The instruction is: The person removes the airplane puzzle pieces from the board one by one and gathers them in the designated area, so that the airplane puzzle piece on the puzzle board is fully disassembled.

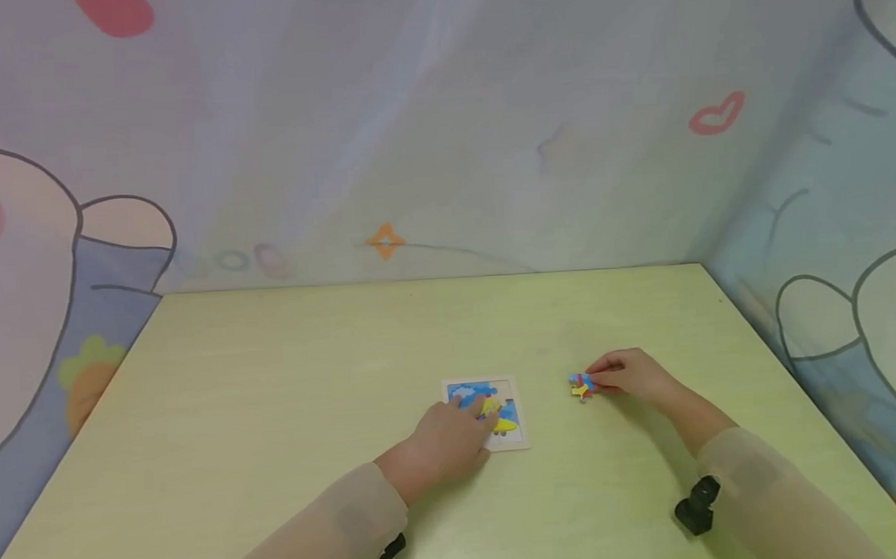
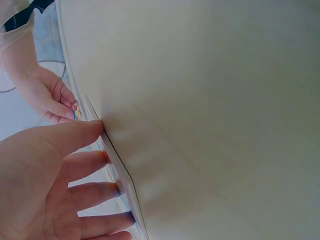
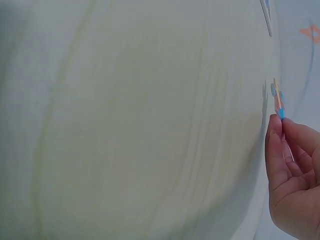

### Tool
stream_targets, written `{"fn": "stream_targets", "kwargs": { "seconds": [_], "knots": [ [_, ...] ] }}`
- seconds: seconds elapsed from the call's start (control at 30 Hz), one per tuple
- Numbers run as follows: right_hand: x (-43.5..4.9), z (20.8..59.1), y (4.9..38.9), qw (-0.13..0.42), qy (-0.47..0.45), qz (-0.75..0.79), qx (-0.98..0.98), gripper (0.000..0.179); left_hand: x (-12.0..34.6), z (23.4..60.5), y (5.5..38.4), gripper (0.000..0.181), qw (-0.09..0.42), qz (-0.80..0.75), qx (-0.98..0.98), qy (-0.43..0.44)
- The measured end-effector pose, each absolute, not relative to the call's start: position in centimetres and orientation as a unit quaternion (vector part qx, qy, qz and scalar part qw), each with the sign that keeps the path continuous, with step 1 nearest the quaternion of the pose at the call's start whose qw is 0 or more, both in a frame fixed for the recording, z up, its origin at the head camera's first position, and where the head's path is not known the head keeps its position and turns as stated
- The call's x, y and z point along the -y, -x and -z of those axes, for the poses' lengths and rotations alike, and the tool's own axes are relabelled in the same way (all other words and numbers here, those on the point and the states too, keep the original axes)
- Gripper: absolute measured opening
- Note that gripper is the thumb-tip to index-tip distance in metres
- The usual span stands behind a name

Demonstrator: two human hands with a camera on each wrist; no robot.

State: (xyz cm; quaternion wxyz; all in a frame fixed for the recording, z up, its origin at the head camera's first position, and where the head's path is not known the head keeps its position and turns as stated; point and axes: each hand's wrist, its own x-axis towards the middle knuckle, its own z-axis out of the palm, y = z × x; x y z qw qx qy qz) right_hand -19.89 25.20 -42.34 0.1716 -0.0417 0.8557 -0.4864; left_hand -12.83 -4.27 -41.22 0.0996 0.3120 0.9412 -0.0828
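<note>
A square jigsaw puzzle in a pale frame lies on the table, showing a blue and yellow picture with an unfilled pale patch at its upper right. My left hand rests on it with spread fingers; in the left wrist view, the thumb touches the edge of the frame. To the right of the puzzle, my right hand pinches a small puzzle piece coloured blue, red and yellow. In the right wrist view, the puzzle piece sticks up edge-on from the thumb and fingertips, above the table.
The pale yellow-green table reaches back to a printed cloth wall. Another printed cloth stands along the right side. A black wrist device sits by the right sleeve, another under the left sleeve.
</note>
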Motion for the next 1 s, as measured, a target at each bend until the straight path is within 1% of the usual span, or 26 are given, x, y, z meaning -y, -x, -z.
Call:
{"fn": "stream_targets", "kwargs": {
  "seconds": [0.37, 0.7, 1.0],
  "knots": [
    [-26.5, 42.5, 19.9, 0.162, 0.046, 0.462, -0.871, 0.022, 4.2, 41.2, 12.9, 0.048, 0.101, 0.075, -0.942, -0.311],
    [-27.2, 42.6, 20.1, 0.176, 0.023, 0.492, -0.852, 0.023, 4.3, 41.3, 13.1, 0.048, 0.102, 0.079, -0.941, -0.311],
    [-27.9, 42.6, 20.2, 0.173, 0.023, 0.481, -0.859, 0.026, 4.4, 41.2, 13.0, 0.048, 0.101, 0.082, -0.942, -0.310]
  ]
}}
